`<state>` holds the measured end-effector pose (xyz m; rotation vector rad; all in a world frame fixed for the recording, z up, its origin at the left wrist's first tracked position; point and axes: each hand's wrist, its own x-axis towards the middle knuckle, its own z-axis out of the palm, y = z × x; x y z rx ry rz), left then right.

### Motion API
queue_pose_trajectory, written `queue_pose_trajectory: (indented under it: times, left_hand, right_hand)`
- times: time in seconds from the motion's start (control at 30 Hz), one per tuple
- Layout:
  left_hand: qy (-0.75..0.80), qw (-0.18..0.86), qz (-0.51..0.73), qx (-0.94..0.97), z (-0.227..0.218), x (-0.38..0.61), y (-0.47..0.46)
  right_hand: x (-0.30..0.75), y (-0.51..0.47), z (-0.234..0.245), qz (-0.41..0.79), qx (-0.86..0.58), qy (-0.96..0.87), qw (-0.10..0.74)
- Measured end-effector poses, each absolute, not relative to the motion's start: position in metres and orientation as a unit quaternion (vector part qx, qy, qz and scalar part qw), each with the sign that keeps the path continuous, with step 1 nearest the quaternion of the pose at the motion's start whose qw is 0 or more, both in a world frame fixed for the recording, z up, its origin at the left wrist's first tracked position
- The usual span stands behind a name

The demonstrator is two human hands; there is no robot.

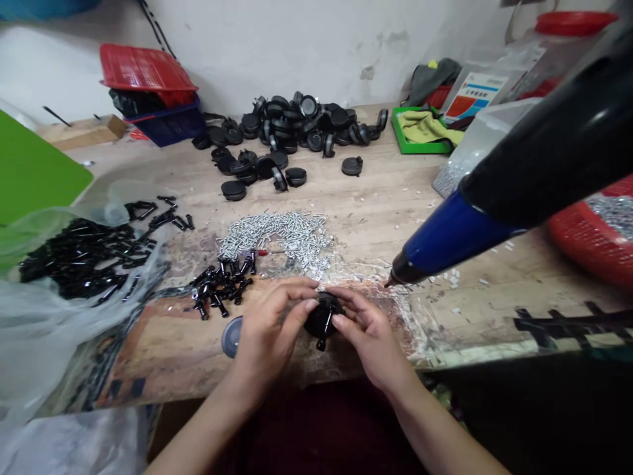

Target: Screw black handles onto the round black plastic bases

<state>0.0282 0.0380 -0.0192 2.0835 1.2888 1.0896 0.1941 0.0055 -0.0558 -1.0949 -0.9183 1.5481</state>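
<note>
Near the front edge of the bench, I hold a round black part between the fingers of my left hand and right hand, a glossy black lever against its face. Beside my left hand lies a grey disc; beyond are heaped silver screws, and a power screwdriver hangs near my right.

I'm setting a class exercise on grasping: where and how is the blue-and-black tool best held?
Probably around the thick blue section, with the right hand coming from the near side, below it: the tool slants down leftward, and its rounded body suits wrapped fingers, leaving the narrow tip free.
</note>
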Motion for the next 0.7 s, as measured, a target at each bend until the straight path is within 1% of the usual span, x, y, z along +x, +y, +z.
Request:
queue_pose_trajectory:
  times: [0.1,0.33,0.4,0.57,0.7]
  left_hand:
    - [0.475,0.271,0.446,0.709,-0.022,0.037,0.023]
    - [0.468,0.291,0.499,0.668,-0.034,0.034,0.016]
    - [0.462,0.28,0.508,0.671,-0.036,0.032,0.015]
    - [0.445,0.213,0.526,0.692,-0.038,0.029,0.014]
    - [0.425,0.186,0.516,0.72,-0.036,0.025,0.016]
  right_hand:
    - [0.192,0.003,-0.047,0.618,-0.455,-0.409,0.494]
    - [0.187,-0.001,-0.029,0.554,-0.493,-0.476,0.472]
    - [0.186,-0.001,-0.027,0.544,-0.494,-0.49,0.468]
    - [0.187,-0.001,-0.024,0.529,-0.501,-0.524,0.44]
    - [0.19,0.0,-0.022,0.512,-0.502,-0.554,0.423]
